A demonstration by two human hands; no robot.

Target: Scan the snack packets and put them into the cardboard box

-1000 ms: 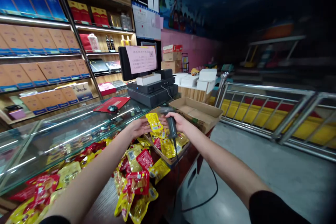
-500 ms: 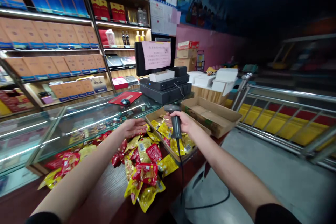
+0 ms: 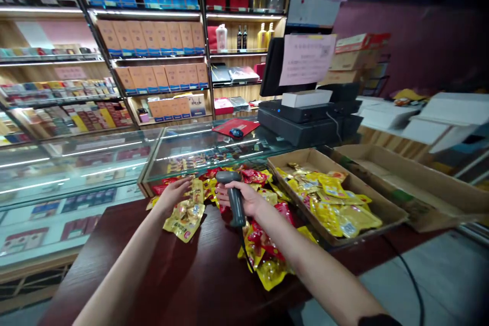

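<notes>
My right hand (image 3: pixel 244 197) is wrapped round a dark barcode scanner (image 3: pixel 237 206), held over red and yellow snack packets (image 3: pixel 267 242) heaped on the dark red counter. To its left, my left hand (image 3: pixel 176 192) rests at a gold packet (image 3: pixel 185 220) with its fingers stretched out; its fingertips touch or lie beside the packet's upper part. More red and gold packets lie between and behind the hands. A cardboard tray (image 3: pixel 301 209) right of the heap holds several yellow packets (image 3: pixel 336 198). The scanner's cable hangs down over the heap.
A second cardboard tray (image 3: pixel 416 188) stands at the right. Behind are a glass display case (image 3: pixel 183 137), a red mat (image 3: pixel 244 123) with a mouse, and a black register (image 3: pixel 294 125) with a monitor. Shelves of boxes line the back wall.
The view has turned left. My right hand has carried the scanner from over the tray to the packet heap. My left hand has moved left to the gold packet.
</notes>
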